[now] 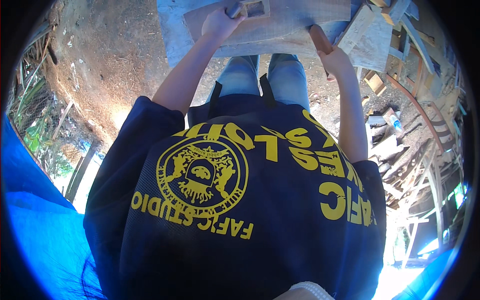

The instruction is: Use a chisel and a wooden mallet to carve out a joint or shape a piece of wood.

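At the top of the head view, my left hand (219, 24) is closed around a dark cylindrical handle (234, 10). Whatever lies at the handle's other end is too small to make out. Right beside it is a small rectangular wooden frame or recess (256, 8) on a flat brown board (285, 26). My right hand (336, 61) grips a thick brown wooden bar (320, 40), which slants up and left towards the board's near edge. The board rests on a pale grey worktop (227, 51) in front of my knees.
A pale plank (357, 26) lies on the worktop's right part. Timber offcuts (412, 42) are piled beyond it, and sticks and scraps (400, 155) litter the right-hand ground. Bare brown soil (115, 55) spreads to the left, with blue sheeting (40, 225) at lower left.
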### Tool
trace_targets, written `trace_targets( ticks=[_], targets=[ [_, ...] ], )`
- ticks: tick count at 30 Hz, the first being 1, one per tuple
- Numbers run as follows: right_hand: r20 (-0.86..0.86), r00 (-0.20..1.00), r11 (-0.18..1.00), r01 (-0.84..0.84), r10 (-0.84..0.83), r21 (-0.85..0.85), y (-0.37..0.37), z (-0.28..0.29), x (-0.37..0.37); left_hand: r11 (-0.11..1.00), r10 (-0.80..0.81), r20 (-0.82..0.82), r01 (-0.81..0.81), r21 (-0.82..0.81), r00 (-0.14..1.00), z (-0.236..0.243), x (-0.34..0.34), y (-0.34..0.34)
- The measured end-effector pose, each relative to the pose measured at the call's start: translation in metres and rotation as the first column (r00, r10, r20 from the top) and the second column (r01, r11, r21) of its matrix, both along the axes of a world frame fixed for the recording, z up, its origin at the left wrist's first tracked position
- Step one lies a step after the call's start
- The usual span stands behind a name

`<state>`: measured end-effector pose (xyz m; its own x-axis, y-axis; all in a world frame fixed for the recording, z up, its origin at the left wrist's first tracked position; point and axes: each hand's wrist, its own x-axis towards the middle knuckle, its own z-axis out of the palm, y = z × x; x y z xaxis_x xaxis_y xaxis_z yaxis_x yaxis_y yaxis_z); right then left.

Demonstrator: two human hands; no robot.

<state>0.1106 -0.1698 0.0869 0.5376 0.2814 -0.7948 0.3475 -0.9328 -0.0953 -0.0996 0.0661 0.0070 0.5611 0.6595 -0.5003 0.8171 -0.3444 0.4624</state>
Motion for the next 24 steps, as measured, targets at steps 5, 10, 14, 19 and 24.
trace_targets(
  ticks=[5, 10, 14, 19, 24],
  targets=[
    [-0.016, 0.998, 0.996, 0.061, -0.06, 0.059, -0.008, -0.002, -0.003, 0.993, 0.114, -0.01, -0.114, -0.031, 0.993, -0.002, -0.012, -0.025],
    [-0.091, 0.979, 0.977, 0.192, -0.184, 0.089, -0.01, 0.001, -0.019, 0.997, 0.044, -0.056, -0.047, -0.059, 0.997, 0.011, -0.023, -0.039],
    [0.049, 0.996, 0.961, -0.087, 0.077, 0.263, -0.029, 0.029, -0.045, 0.991, -0.02, -0.003, 0.019, -0.132, 1.0, 0.076, -0.072, -0.031],
    [-0.202, 0.979, 0.785, 0.154, -0.038, 0.6, -0.068, 0.118, -0.074, 0.807, -0.08, -0.317, -0.125, -0.577, 0.945, 0.234, -0.148, -0.047],
    [-0.247, 0.943, 0.917, 0.289, -0.223, 0.276, -0.059, 0.204, -0.085, 0.441, 0.294, -0.478, -0.561, -0.7, 0.828, 0.316, -0.139, -0.072]
  ],
)
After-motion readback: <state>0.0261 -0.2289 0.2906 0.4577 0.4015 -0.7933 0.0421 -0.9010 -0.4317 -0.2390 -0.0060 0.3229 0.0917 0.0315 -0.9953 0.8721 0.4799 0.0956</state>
